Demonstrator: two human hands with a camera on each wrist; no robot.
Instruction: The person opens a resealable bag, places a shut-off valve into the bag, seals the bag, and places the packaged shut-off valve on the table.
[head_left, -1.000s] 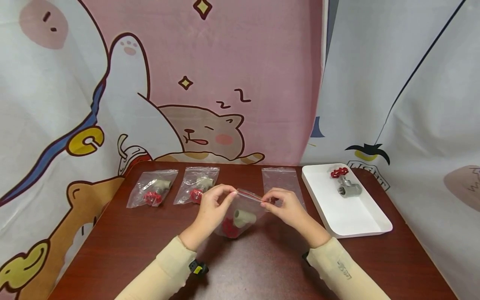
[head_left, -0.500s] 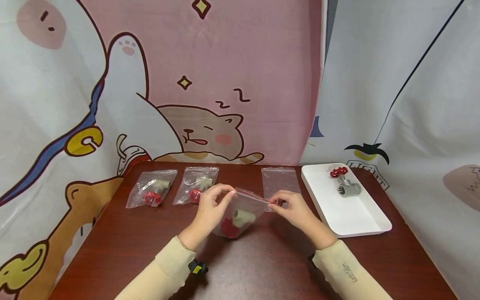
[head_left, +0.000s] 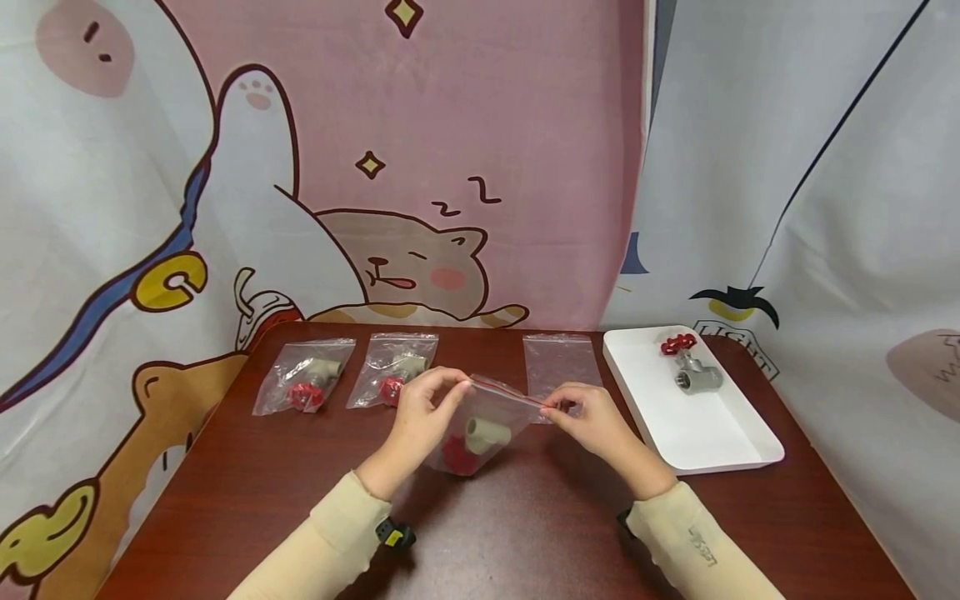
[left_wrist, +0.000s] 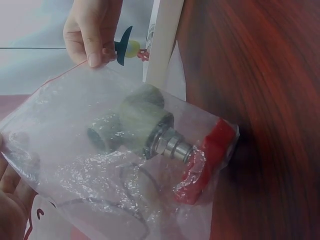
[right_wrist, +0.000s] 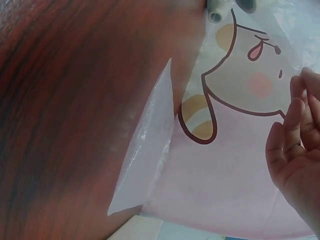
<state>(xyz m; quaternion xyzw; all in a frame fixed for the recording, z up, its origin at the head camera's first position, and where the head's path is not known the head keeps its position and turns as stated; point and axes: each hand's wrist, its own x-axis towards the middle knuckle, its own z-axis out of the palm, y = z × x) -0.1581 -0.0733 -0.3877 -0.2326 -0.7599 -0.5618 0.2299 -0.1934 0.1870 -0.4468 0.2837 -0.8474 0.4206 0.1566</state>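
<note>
So your left hand [head_left: 423, 410] is pinching one end of the red-lined mouth of the zip bag [head_left: 504, 405], and your right hand [head_left: 590, 417] is pinching the other, so the long line to watch is that strip between them. The valve [head_left: 487, 436] sits inside, below the strip, closer to your left hand, its red wheel pointing toward the table's [head_left: 480, 546] near left corner. Any next press probably wants to follow that strip; can't tell if it's sealed.
</note>
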